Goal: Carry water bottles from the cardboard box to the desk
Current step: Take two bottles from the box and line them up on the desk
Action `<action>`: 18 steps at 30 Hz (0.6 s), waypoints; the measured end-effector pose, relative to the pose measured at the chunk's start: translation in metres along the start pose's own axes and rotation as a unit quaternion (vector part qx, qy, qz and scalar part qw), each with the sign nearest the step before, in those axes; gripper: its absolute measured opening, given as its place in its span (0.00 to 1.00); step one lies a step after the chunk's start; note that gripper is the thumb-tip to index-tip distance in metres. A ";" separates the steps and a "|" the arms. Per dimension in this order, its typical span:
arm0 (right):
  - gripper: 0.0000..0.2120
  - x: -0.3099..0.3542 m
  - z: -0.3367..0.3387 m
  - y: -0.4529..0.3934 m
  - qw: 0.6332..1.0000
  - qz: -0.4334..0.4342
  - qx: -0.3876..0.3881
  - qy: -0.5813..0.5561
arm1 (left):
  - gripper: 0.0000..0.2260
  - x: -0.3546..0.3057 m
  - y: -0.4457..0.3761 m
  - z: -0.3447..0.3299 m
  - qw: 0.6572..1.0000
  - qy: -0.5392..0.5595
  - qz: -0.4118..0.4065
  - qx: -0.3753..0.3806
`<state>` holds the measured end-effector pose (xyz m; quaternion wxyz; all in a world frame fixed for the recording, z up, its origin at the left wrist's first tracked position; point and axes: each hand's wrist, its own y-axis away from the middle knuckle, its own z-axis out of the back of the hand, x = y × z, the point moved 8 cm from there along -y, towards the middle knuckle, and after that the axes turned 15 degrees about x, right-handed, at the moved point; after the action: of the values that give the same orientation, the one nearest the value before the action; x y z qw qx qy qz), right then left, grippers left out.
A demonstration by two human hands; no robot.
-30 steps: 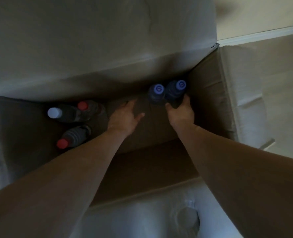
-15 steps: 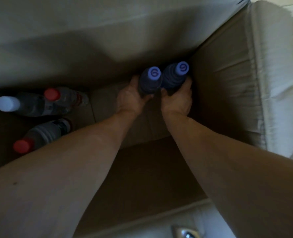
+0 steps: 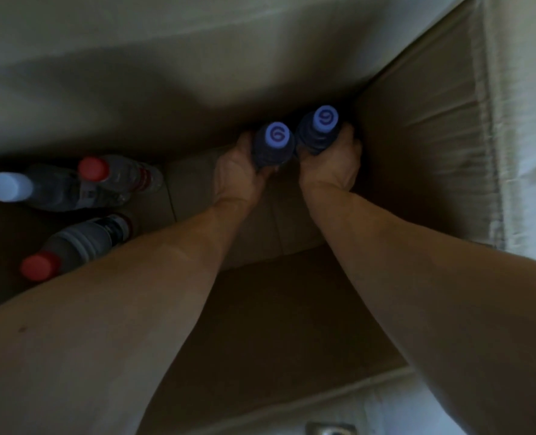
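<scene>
- We see the cardboard box (image 3: 417, 158) from above, open at the top, its tall walls around both of our reaching arms; its right wall stands just beyond the right hand's fingers, its far wall behind both sets of fingers.
- Our two bare forearms run from the bottom edge down into the box, nearly straight, converging toward its far right corner.
- Our left hand (image 3: 235, 174) has its back toward us, wrist slightly bent, fingers curled around the left purple-capped bottle (image 3: 275, 142), which stands upright in that grip.
- Our right hand (image 3: 332, 164) wraps the right purple-capped bottle (image 3: 320, 130) the same way, fingers clamped around its dark body below the cap; the two bottles touch side by side.
- Well to the left of the left hand's fingers, three more bottles stand on the box floor: a white-capped bottle (image 3: 9, 186), a red-capped bottle (image 3: 94, 169) just beside it, and a nearer red-capped bottle (image 3: 40, 266).
</scene>
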<state>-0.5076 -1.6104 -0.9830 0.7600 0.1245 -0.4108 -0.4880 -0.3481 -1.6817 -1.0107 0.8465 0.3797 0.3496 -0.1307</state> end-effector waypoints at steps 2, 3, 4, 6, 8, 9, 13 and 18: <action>0.34 0.001 -0.002 -0.003 1.000 -0.004 0.003 0.004 | 0.27 0.002 0.003 0.002 1.000 -0.012 -0.008 0.008; 0.35 0.002 -0.004 -0.002 1.000 0.002 0.007 0.011 | 0.27 0.003 0.006 0.004 1.000 -0.018 -0.011 0.011; 0.35 0.003 -0.005 -0.001 1.000 0.014 0.013 0.019 | 0.28 0.006 0.008 0.006 1.000 -0.022 -0.012 0.013; 0.33 0.005 -0.007 0.004 0.998 0.040 0.029 0.029 | 0.28 0.012 0.014 0.011 1.000 -0.021 -0.012 0.014; 0.32 0.004 -0.010 0.011 0.996 0.058 0.050 0.039 | 0.29 0.020 0.020 0.017 0.999 -0.023 -0.009 0.021; 0.32 0.004 -0.013 0.015 0.994 0.066 0.067 0.049 | 0.29 0.026 0.023 0.019 0.999 -0.029 -0.004 0.027; 0.31 0.000 -0.031 0.033 0.982 0.100 0.147 0.067 | 0.31 0.051 0.035 0.028 0.998 -0.033 0.025 0.056; 0.36 0.003 -0.036 0.026 0.977 0.122 0.154 0.084 | 0.33 0.054 0.034 0.033 0.997 -0.024 0.028 0.072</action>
<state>-0.4642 -1.6075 -0.9891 0.8172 0.2294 -0.4283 -0.3099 -0.2763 -1.6802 -1.0138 0.8282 0.4463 0.3084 -0.1408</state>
